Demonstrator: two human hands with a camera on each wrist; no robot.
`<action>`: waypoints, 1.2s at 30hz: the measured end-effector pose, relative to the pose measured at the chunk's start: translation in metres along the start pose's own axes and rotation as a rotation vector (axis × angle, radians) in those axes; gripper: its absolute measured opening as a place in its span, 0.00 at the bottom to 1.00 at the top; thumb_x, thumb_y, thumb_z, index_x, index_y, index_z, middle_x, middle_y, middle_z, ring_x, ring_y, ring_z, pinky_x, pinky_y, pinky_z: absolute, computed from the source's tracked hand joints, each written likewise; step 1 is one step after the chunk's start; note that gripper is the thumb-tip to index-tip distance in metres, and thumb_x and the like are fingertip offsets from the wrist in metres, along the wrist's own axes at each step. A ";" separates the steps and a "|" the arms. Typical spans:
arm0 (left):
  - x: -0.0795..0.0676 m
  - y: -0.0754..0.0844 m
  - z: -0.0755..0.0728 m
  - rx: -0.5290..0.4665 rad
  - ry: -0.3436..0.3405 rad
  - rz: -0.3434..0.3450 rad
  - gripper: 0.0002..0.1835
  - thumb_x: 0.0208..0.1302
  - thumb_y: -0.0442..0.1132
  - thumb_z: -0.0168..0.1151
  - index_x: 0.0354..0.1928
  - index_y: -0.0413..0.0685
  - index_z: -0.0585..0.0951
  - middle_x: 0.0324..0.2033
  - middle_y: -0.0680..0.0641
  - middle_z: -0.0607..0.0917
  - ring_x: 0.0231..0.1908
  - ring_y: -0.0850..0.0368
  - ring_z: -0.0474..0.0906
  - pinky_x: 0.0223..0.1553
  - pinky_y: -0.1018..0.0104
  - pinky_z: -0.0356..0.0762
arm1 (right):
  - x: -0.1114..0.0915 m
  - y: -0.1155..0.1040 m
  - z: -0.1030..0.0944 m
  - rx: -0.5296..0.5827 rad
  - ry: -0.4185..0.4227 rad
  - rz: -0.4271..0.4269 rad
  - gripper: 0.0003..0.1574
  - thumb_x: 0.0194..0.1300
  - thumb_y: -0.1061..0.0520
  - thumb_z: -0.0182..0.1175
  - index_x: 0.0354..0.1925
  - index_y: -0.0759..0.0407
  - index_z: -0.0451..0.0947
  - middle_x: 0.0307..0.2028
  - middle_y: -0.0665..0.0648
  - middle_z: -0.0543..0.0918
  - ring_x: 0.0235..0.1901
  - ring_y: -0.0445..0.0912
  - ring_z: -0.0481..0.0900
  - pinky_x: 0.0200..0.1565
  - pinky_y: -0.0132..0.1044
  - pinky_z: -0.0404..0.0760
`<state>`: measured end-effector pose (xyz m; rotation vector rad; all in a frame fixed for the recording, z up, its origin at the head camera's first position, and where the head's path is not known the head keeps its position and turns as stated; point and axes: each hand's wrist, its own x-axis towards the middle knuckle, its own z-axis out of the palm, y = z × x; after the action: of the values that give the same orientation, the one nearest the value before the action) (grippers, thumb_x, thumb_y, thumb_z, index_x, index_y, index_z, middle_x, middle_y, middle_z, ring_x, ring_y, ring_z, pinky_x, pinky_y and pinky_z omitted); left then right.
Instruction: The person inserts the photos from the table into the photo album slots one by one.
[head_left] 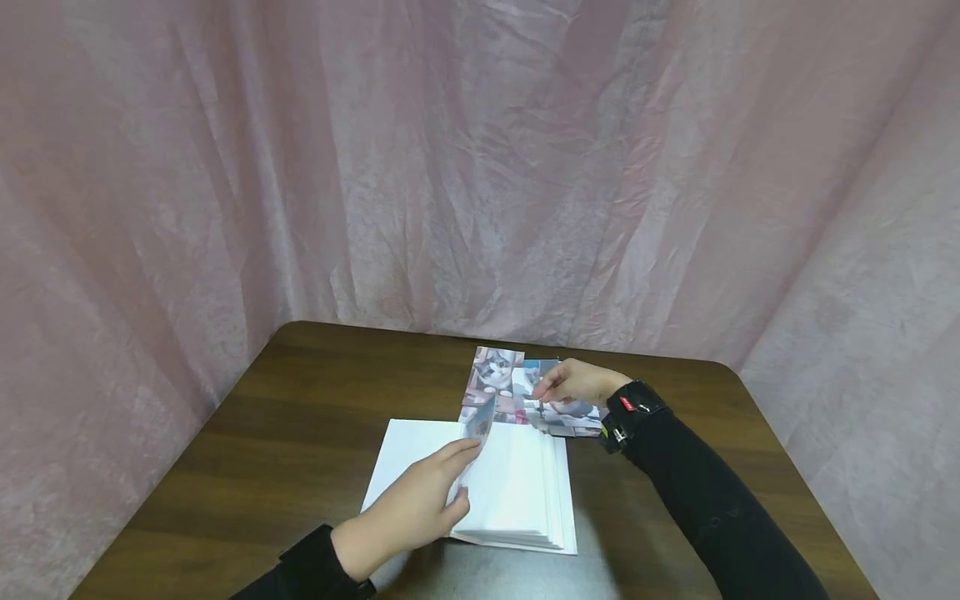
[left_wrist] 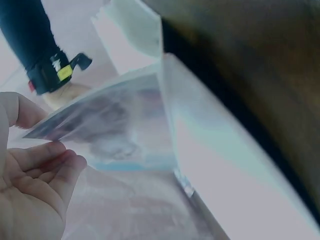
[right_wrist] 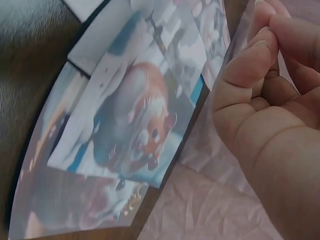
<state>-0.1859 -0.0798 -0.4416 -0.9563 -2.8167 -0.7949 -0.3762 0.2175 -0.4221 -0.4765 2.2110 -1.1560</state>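
A photo album (head_left: 517, 487) with white pages lies spread at the table's near middle. My left hand (head_left: 423, 504) pinches the edge of a raised album page between thumb and fingers. In the left wrist view this clear page (left_wrist: 120, 125) bears a blurred picture. My right hand (head_left: 577, 382) is over the loose pictures behind the album. Its fingers (right_wrist: 250, 65) are curled with tips together, and nothing shows between them. Close beside it in the right wrist view lies a hamster picture (right_wrist: 145, 115), overlapping other animal pictures. A cat picture (head_left: 495, 371) lies to the hand's left.
The brown wooden table (head_left: 300, 400) has rounded far corners. Pink curtains (head_left: 450, 167) hang behind it and along its sides. Black bands (head_left: 633, 408) and dark sleeves cover the wrists and forearms.
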 end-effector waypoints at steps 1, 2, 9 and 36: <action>-0.001 0.000 -0.003 0.003 0.016 -0.006 0.30 0.67 0.36 0.59 0.70 0.38 0.69 0.71 0.44 0.68 0.63 0.51 0.74 0.60 0.56 0.76 | -0.001 0.001 -0.002 0.001 0.003 -0.007 0.12 0.69 0.67 0.60 0.49 0.70 0.82 0.53 0.70 0.80 0.42 0.54 0.77 0.49 0.49 0.76; -0.002 -0.001 -0.006 0.009 0.032 -0.013 0.30 0.67 0.35 0.58 0.70 0.38 0.69 0.71 0.44 0.68 0.62 0.53 0.75 0.58 0.58 0.77 | -0.001 0.002 -0.003 0.001 0.005 -0.015 0.11 0.68 0.68 0.60 0.48 0.70 0.82 0.53 0.71 0.80 0.40 0.52 0.76 0.46 0.46 0.76; -0.011 -0.007 -0.019 0.021 0.110 -0.079 0.31 0.62 0.34 0.60 0.69 0.40 0.71 0.70 0.47 0.71 0.25 0.68 0.69 0.28 0.73 0.72 | -0.004 0.010 -0.013 0.003 0.003 -0.015 0.15 0.69 0.69 0.58 0.52 0.77 0.78 0.53 0.72 0.80 0.44 0.55 0.77 0.44 0.44 0.75; -0.052 -0.050 -0.027 0.047 0.170 -0.274 0.27 0.59 0.33 0.66 0.62 0.33 0.77 0.63 0.40 0.77 0.61 0.46 0.76 0.59 0.51 0.75 | -0.016 0.025 -0.028 -0.091 0.079 -0.051 0.14 0.69 0.65 0.61 0.49 0.73 0.80 0.59 0.69 0.79 0.60 0.60 0.75 0.54 0.51 0.77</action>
<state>-0.1759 -0.1549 -0.4522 -0.4757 -2.8347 -0.7890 -0.3834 0.2576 -0.4250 -0.5358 2.3394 -1.1220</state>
